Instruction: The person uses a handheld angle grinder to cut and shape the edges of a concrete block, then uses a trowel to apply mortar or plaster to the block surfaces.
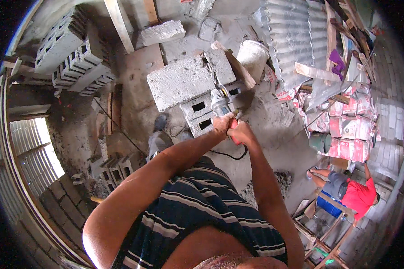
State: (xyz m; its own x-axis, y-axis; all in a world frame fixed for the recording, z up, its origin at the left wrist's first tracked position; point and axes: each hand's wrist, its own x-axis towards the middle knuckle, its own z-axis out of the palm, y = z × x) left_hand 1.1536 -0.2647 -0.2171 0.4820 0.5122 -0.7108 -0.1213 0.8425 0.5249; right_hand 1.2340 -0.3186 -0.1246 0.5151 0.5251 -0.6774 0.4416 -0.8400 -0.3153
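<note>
Both of my hands grip a corded angle grinder (224, 107) with a red handle and a metal body. My left hand (222, 123) wraps round its front part, and my right hand (238, 131) holds the red rear handle, with the black cord looping below. The grinder's disc end meets the right part of a concrete block (177, 83) lying across other hollow blocks (193, 117); whether it is cutting, I cannot tell. A wooden offcut (242, 71) leans at the block's right.
Stacked blocks (67, 54) stand upper left, more (114, 172) lower left. A white bucket (251, 58), corrugated sheets (285, 40), red-and-white sacks (350, 127) and loose timber lie around the right. A person (357, 197) in red is at the lower right, beside a blue drum (325, 206).
</note>
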